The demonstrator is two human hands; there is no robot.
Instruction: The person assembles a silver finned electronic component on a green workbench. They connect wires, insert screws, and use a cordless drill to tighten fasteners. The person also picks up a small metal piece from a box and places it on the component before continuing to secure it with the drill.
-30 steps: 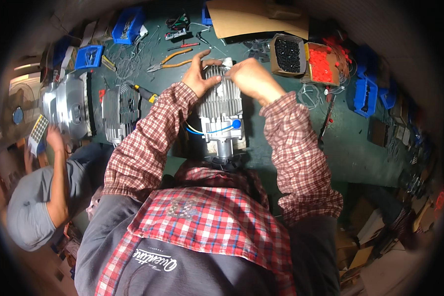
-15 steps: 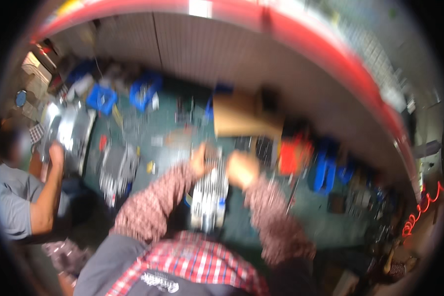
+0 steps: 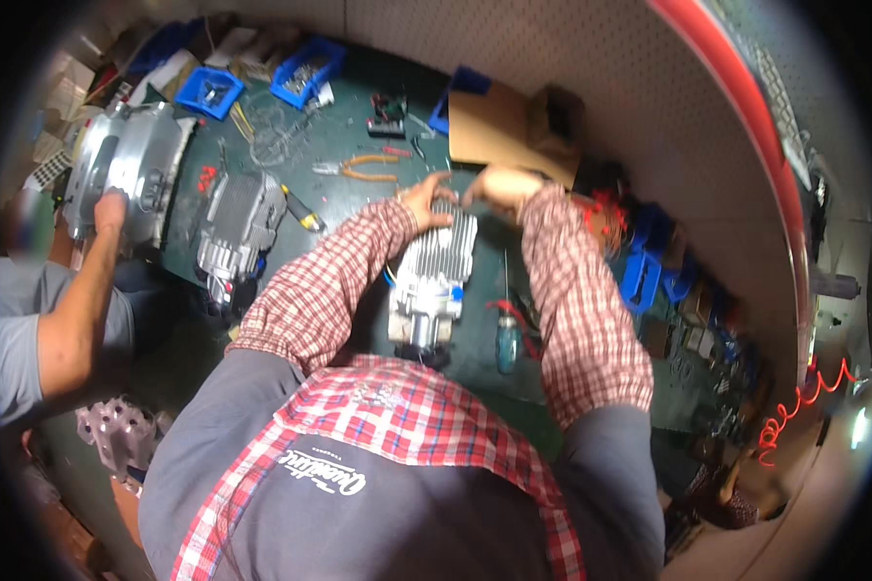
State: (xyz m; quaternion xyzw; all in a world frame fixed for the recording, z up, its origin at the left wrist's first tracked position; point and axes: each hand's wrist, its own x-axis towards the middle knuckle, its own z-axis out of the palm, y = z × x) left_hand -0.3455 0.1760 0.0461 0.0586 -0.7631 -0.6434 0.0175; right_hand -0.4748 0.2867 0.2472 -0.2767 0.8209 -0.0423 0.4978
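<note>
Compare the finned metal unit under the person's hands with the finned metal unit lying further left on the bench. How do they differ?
The finned unit in the middle has both hands on its far end, the left hand and the right hand; the finned unit further left lies untouched. Blue wires show at the middle unit's side; none are visible on the left one. Both are grey ribbed metal on the green bench.

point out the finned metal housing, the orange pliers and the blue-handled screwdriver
finned metal housing (image 3: 438,263), head view, on its ribbed top
orange pliers (image 3: 370,170), head view, on the handles
blue-handled screwdriver (image 3: 507,342), head view, on the handle

The green workbench (image 3: 358,145) (cluttered) carries a finned motor (image 3: 436,266), pliers (image 3: 363,169), blue bins (image 3: 305,73).
</note>
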